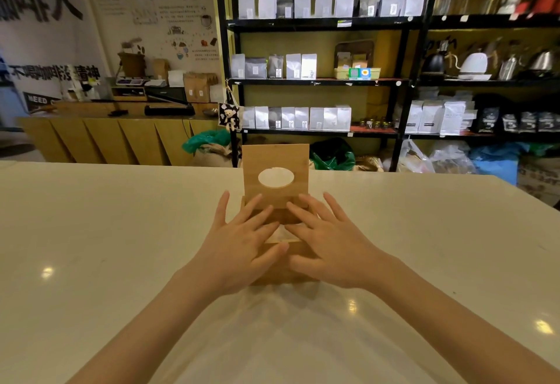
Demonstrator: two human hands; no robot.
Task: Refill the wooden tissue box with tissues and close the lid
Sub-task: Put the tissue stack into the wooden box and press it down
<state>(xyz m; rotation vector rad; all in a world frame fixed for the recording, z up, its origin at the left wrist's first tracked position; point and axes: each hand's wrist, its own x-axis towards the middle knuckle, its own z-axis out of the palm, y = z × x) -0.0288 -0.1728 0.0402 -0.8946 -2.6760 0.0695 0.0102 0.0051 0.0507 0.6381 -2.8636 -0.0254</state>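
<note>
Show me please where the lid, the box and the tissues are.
lid [274,156]: head view, on the upright panel above its oval hole.
box [298,255]: head view, on the front wall between the hands.
tissues [281,233]: head view, on the white patch showing between the fingers.

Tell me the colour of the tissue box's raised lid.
The lid is light tan wood with an oval opening, seen clearest in the head view.

Wooden tissue box [298,255] (lid [275,158] upright)
</note>
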